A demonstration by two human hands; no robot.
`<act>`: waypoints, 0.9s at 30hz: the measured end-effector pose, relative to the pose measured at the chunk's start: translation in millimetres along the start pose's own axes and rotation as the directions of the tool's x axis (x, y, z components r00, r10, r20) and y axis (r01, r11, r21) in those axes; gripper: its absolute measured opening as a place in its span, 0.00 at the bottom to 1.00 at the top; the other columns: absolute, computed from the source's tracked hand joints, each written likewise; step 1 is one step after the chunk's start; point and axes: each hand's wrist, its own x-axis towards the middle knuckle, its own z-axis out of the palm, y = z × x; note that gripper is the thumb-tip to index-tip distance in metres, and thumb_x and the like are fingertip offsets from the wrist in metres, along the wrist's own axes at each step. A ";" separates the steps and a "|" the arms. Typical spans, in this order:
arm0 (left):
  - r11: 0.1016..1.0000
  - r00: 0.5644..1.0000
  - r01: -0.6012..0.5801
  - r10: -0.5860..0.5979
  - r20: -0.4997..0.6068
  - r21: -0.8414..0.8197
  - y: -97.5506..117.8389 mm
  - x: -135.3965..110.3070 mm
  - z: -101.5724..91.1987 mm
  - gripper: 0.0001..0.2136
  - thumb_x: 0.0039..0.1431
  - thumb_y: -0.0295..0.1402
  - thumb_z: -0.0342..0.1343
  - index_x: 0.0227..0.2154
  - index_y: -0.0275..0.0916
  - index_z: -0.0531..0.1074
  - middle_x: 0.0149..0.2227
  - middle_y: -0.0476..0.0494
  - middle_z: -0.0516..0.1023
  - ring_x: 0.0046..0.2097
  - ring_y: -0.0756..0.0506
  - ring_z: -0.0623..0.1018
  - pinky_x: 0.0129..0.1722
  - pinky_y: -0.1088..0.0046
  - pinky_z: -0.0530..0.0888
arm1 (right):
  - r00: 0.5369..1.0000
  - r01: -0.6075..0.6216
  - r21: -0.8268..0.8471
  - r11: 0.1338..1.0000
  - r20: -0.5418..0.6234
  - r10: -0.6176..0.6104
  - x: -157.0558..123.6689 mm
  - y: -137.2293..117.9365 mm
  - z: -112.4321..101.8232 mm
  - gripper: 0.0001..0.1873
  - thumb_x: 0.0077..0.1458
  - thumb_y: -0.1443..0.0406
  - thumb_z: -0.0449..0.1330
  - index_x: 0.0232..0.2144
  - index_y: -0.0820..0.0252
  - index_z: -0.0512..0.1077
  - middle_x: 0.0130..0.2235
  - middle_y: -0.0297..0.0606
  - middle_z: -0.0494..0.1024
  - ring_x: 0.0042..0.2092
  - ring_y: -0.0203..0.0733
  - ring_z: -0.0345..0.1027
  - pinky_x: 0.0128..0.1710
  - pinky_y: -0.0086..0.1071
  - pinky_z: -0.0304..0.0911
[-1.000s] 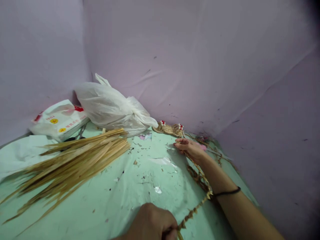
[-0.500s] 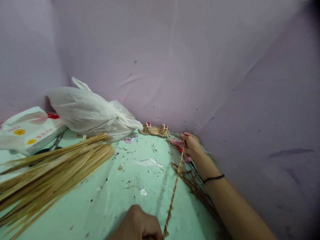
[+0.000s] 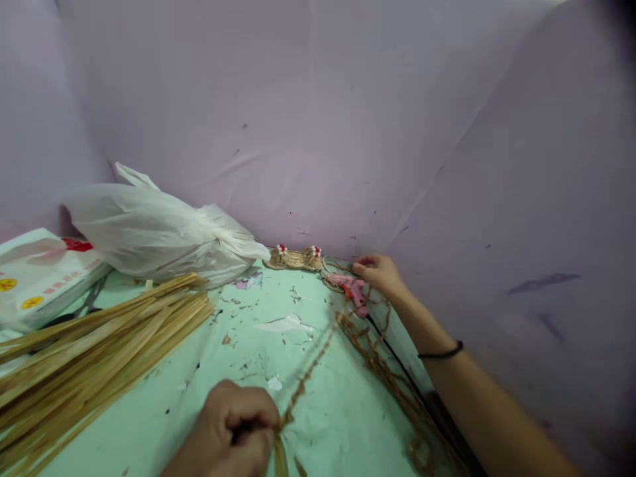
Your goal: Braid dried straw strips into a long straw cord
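My left hand (image 3: 226, 430) is closed near the bottom edge, pinching the near end of a braided straw cord (image 3: 311, 368). The cord runs up and right across the green table cover (image 3: 223, 371) to a loose tangle of the same cord (image 3: 392, 371). My right hand (image 3: 380, 273) reaches to the far right corner, fingers curled by a pink glue gun (image 3: 350, 289); whether it grips anything there is unclear. A black band (image 3: 440, 352) sits on that forearm.
A bundle of dry straw strips (image 3: 94, 351) lies at left. Behind it are a white plastic bag (image 3: 159, 232) and a printed white bag (image 3: 34, 275). A small woven straw piece with red and white beads (image 3: 295, 258) rests against the purple cloth wall (image 3: 348, 132).
The view has turned right. My right hand moved further back toward the corner beside the pink glue gun. My left hand came up into view, still pinching the cord, which now slackens.
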 end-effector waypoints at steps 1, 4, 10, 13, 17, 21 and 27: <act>1.000 0.999 0.001 -0.001 -0.034 -0.004 4.0 4.7 -6.8 0.08 0.40 0.34 0.46 0.14 0.37 0.65 0.16 0.51 0.58 0.22 0.53 0.60 0.21 0.79 0.59 | 0.992 0.126 -0.096 0.987 0.032 -0.124 -11.9 -12.4 2.5 0.04 0.39 0.68 0.61 0.23 0.62 0.73 0.24 0.36 0.72 0.29 0.39 0.64 0.27 0.28 0.56; 0.998 0.993 -0.001 -0.006 -0.117 -0.058 9.4 15.0 -23.4 0.10 0.41 0.36 0.48 0.13 0.36 0.63 0.15 0.52 0.54 0.20 0.54 0.56 0.20 0.79 0.56 | 0.826 0.411 0.001 0.912 0.423 -0.373 -50.9 -48.0 14.0 0.10 0.48 0.63 0.54 0.30 0.58 0.74 0.30 0.36 0.75 0.34 0.39 0.66 0.32 0.29 0.57; 0.963 0.952 -0.007 -0.076 -0.296 -0.270 -2.2 26.8 -54.5 0.09 0.38 0.38 0.53 0.16 0.36 0.67 0.13 0.54 0.53 0.17 0.56 0.53 0.15 0.80 0.50 | 0.575 0.374 0.240 0.896 0.698 -0.427 -76.5 -53.2 42.6 0.09 0.45 0.62 0.57 0.31 0.59 0.72 0.30 0.37 0.75 0.32 0.37 0.67 0.33 0.29 0.59; 0.944 0.906 0.015 -0.153 -0.394 -0.330 -6.5 31.9 -66.8 0.09 0.37 0.38 0.54 0.20 0.37 0.68 0.12 0.56 0.51 0.15 0.56 0.51 0.14 0.81 0.48 | 0.745 0.153 0.330 0.932 0.581 -0.328 -69.5 -45.4 55.7 0.08 0.42 0.63 0.58 0.27 0.61 0.69 0.23 0.33 0.71 0.24 0.33 0.64 0.25 0.26 0.58; 0.997 0.908 -0.034 0.005 -0.419 -0.063 -0.2 38.1 -64.6 0.09 0.42 0.37 0.50 0.18 0.36 0.66 0.13 0.55 0.54 0.16 0.55 0.55 0.15 0.80 0.52 | 0.933 0.056 0.305 0.951 0.322 -0.158 -78.4 -54.3 72.3 0.07 0.39 0.64 0.60 0.19 0.62 0.66 0.19 0.32 0.68 0.20 0.30 0.59 0.20 0.24 0.53; 0.838 0.919 -0.156 0.318 -0.235 0.523 16.7 51.5 -43.5 0.09 0.45 0.31 0.45 0.16 0.36 0.66 0.15 0.51 0.62 0.19 0.54 0.62 0.21 0.78 0.58 | 0.912 -0.069 0.355 0.932 0.402 -0.086 -100.4 -67.6 85.1 0.11 0.44 0.60 0.56 0.19 0.63 0.67 0.19 0.33 0.67 0.20 0.30 0.57 0.20 0.25 0.50; 0.306 0.903 -0.328 0.380 0.201 0.894 27.3 84.8 -7.0 0.10 0.45 0.29 0.44 0.25 0.35 0.70 0.23 0.41 0.73 0.24 0.46 0.71 0.24 0.72 0.63 | 0.827 -0.263 0.530 0.806 0.554 -0.094 -105.9 -65.0 88.5 0.14 0.39 0.59 0.60 0.15 0.63 0.63 0.16 0.28 0.61 0.19 0.28 0.51 0.19 0.24 0.45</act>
